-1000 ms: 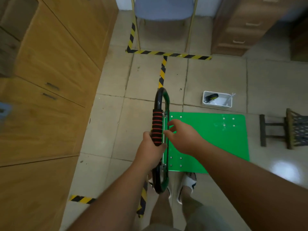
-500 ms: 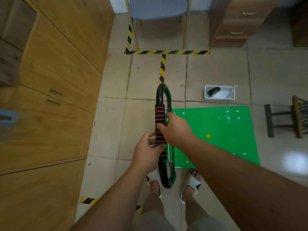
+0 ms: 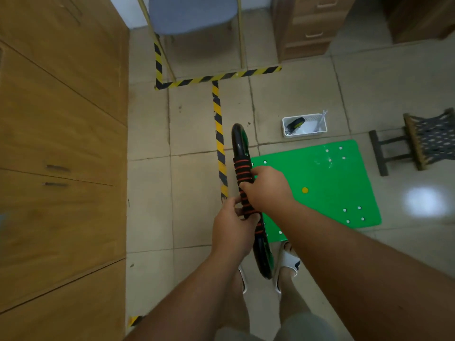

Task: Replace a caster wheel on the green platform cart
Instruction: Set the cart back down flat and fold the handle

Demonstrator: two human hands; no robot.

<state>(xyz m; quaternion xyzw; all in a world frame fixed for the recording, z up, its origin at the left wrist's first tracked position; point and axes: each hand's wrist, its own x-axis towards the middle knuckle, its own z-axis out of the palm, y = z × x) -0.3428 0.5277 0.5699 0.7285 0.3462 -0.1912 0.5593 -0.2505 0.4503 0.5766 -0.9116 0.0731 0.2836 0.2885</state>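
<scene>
left hand (image 3: 232, 232) and right hand (image 3: 267, 190) both wrapped round the foam handle (image 3: 240, 172), green cart (image 3: 320, 173) lying flat just right of them, looks stiff and heavyish, so i'd lift from that grippy foam.

Green cart deck (image 3: 320, 183), black-and-orange striped grip (image 3: 242, 173)

I stood at the near end of the green platform cart (image 3: 320, 183), looking down on its flat deck above the tiled floor. My left hand (image 3: 232, 232) and right hand (image 3: 267, 190) both gripped the black handle (image 3: 238, 143) around its orange-striped foam sleeve, the right just beyond the left. Past the cart's far edge sat a white basket (image 3: 306, 133) with a black caster wheel (image 3: 295, 123) inside. Yellow-and-black tape (image 3: 219, 134) ran beside the handle. Wooden cabinets (image 3: 61, 143) stood on my left and a low stool (image 3: 418, 141) on my right.
</scene>
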